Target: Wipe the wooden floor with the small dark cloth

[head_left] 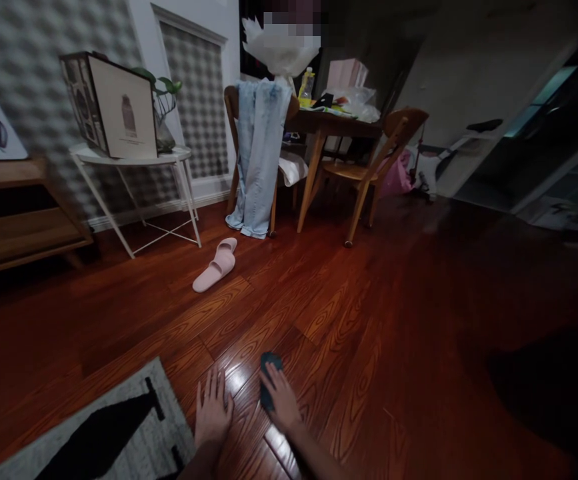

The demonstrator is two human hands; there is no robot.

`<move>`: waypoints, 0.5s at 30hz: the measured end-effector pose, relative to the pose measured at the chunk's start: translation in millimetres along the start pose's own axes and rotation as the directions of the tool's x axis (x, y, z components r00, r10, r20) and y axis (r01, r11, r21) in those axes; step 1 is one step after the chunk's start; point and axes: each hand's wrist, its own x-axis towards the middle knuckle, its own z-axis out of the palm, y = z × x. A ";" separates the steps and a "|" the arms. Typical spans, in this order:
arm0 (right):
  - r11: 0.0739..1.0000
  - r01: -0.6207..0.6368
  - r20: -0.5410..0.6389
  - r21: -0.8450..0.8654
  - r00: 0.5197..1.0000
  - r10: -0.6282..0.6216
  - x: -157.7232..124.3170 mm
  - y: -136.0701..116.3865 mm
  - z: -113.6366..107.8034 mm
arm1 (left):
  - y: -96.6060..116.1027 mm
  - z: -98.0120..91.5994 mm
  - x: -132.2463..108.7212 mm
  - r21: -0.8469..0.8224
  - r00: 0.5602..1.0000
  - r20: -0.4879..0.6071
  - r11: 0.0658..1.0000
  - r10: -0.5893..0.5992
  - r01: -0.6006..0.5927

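Note:
On the glossy reddish-brown wood floor (pixel 319 293), a dark teal cloth (pixel 267 399) lies bunched under my right hand (pixel 281 399). The fingers of that hand rest over the cloth, holding it down against the boards. To its left, my left hand (pixel 213 407) is flat on the floor with fingers stretched and parted, holding nothing. A grey rug (pixel 169 387) with black shapes comes close to my left wrist. Light reflects off the boards between and below the two hands.
Ahead lies a pink slipper (pixel 216 265). A white side table (pixel 136 159) bears a box (pixel 123 110) and a plant. Jeans (pixel 259 153) hang over a chair by the dining table (pixel 336 123); another wooden chair (pixel 353 172) stands right. A dark shape (pixel 553 393) fills the lower right.

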 end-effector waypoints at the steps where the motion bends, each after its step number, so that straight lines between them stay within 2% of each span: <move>1: 0.997 -0.078 -0.054 -0.017 0.996 0.077 2.4 15.2 -10.5 | 0.0 -1.3 0.2 -0.006 1.000 0.004 1.000 -0.001 0.001; 3: 0.973 -0.228 -0.163 -0.025 0.962 0.221 2.8 49.9 -32.5 | 0.9 -4.1 0.7 -0.010 1.000 0.003 1.000 0.002 -0.001; 6: 0.900 -0.436 -0.306 -0.004 0.858 0.414 -7.8 103.0 -62.0 | 3.6 -7.2 0.9 0.012 1.000 -0.007 1.000 0.004 -0.004; 7: 0.863 -0.506 -0.349 0.013 0.806 0.478 -13.2 118.6 -69.0 | 4.5 -7.8 0.8 0.021 1.000 -0.010 1.000 0.006 -0.006; 8: 0.811 -0.583 -0.398 0.041 0.735 0.549 -18.7 132.4 -73.9 | 5.3 -8.0 0.6 0.028 1.000 -0.010 1.000 0.009 -0.009; 11: 0.613 -0.772 -0.523 0.167 0.458 0.719 -30.1 160.6 -75.5 | 6.2 -7.2 -0.6 0.038 1.000 0.003 0.999 0.011 -0.011; 12: 0.560 -0.802 -0.544 0.205 0.383 0.747 -30.8 165.2 -72.7 | 6.2 -6.6 -1.1 0.038 1.000 0.011 0.999 0.008 -0.008; 13: 0.525 -0.818 -0.554 0.233 0.332 0.763 -29.5 167.5 -69.1 | 6.1 -5.8 -1.6 0.038 1.000 0.021 0.999 0.003 -0.004; 15: 0.496 -0.826 -0.559 0.269 0.286 0.779 -21.6 165.8 -61.8 | 6.2 -4.5 -2.9 0.033 0.999 0.039 0.999 -0.009 0.008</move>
